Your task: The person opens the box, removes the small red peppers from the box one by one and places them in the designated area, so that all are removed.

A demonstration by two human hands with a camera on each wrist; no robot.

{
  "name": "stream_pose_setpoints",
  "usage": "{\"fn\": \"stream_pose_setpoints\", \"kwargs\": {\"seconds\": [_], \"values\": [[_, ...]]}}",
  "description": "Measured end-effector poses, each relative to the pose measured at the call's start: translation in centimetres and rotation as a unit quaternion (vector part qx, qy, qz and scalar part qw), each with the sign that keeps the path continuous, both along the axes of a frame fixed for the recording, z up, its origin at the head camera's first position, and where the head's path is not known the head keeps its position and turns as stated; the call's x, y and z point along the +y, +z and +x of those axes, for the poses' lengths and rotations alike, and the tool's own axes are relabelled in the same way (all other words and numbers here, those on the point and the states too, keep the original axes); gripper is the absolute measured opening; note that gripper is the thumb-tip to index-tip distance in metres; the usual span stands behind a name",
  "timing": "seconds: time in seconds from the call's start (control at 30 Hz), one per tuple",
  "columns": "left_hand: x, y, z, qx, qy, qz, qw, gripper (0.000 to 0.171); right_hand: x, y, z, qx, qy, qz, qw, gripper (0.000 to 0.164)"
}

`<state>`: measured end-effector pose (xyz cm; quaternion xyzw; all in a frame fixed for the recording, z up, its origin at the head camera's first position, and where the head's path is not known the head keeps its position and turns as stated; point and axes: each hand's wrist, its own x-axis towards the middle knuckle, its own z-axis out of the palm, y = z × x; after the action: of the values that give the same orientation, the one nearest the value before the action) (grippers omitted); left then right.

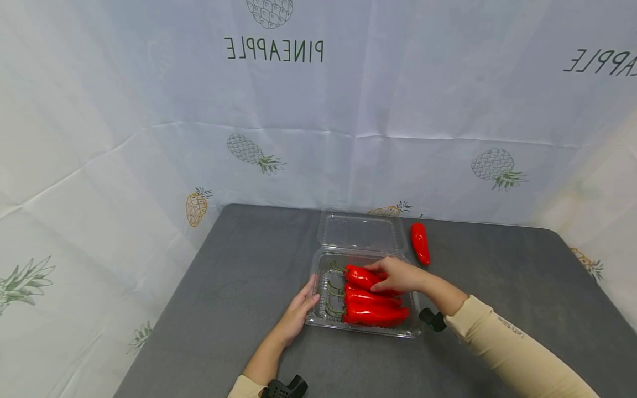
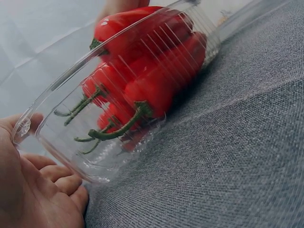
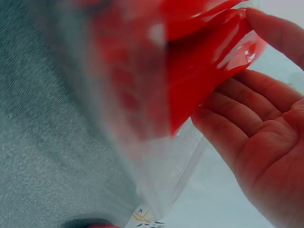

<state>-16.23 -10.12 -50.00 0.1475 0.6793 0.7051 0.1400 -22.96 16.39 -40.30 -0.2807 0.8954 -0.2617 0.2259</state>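
A clear plastic clamshell container (image 1: 368,330) lies opened on the grey table, with several glossy red peppers (image 1: 375,315) inside, green stems to the left. My right hand (image 1: 398,275) reaches in and grips the farthest red pepper (image 1: 359,276) between thumb and fingers. In the right wrist view, the thumb lies on one side of this pepper (image 3: 209,71) and the fingers on the other. At the container's left side, my left hand (image 1: 297,309) holds the rim. In the left wrist view, the thumb crosses the clear rim (image 2: 71,71) while the fingers lie below, outside the wall.
The container's lid (image 1: 363,231) is folded back toward the curtain. Another red pepper (image 1: 420,243) lies on the table (image 1: 239,265) to the right of the lid. A white curtain (image 1: 318,99) printed with pineapples rises behind the table's far edge.
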Motion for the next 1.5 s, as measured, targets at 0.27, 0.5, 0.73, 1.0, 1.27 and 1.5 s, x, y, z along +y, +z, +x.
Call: {"fn": "stream_pose_setpoints", "kwargs": {"seconds": [0.27, 0.5, 0.73, 1.0, 1.27, 1.5], "values": [[-0.1, -0.1, 0.0, 0.003, 0.006, 0.004, 1.0000, 0.061, 0.1, -0.3, 0.1, 0.007, 0.006, -0.003, 1.000, 0.049], [0.0, -0.1, 0.0, 0.004, 0.008, 0.006, 0.9999, 0.061, 0.1, -0.2, 0.1, 0.020, 0.014, -0.008, 1.000, 0.045], [-0.1, -0.2, -0.1, 0.001, 0.006, 0.003, 1.0000, 0.062, 0.2, 0.2, 0.1, 0.020, 0.012, -0.026, 0.999, 0.046], [-0.2, -0.5, -0.1, 0.002, 0.001, 0.000, 1.0000, 0.064, 0.7, 0.4, 0.0, -0.033, -0.033, -0.102, 0.994, 0.056], [-0.1, -0.5, 0.0, 0.000, 0.004, -0.001, 1.0000, 0.064, 1.8, 0.0, -0.1, -0.034, -0.073, -0.133, 0.988, 0.049], [-0.1, -0.6, 0.0, 0.003, 0.010, -0.007, 0.9999, 0.063, 3.1, -0.2, -0.3, -0.043, -0.130, -0.155, 0.978, 0.049]]}}
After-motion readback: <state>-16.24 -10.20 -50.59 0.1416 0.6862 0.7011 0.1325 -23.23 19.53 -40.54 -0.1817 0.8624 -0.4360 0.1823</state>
